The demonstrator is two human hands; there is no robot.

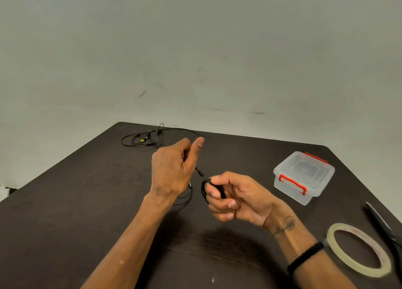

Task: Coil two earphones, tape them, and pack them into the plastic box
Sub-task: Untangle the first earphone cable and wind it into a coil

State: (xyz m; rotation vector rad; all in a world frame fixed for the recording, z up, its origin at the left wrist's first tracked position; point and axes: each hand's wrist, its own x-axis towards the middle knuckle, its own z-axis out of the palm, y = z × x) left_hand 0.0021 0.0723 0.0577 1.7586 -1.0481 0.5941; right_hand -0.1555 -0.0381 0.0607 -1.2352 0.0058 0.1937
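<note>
Earphones are the matter here, two black wired sets on a dark brown desk (87, 201) that stands against a pale wall (195, 49). The clear plastic box (303, 176), lid on and closed by red latches, sits near the desk's right edge, toward the far right corner. A roll of clear tape (359, 249) lies flat near the right edge, closer to the near side, and black scissors (385, 225) lie just beside it at the right edge, partly cut off by the frame.

The left hand (174, 169) is raised over the middle of the desk, its fingers curled and thumb up; a thin black cable runs out from under it, though how it holds the cable is hidden. The right hand (235, 199), with a black band (304, 257) on its wrist, pinches the coiled earphone (205, 190), whose loops wrap around its fingertips. A loose part of that cable hangs below the left wrist onto the desk.

The second earphone (148, 137) lies uncoiled in loose loops near the far left corner, well apart from both hands.
</note>
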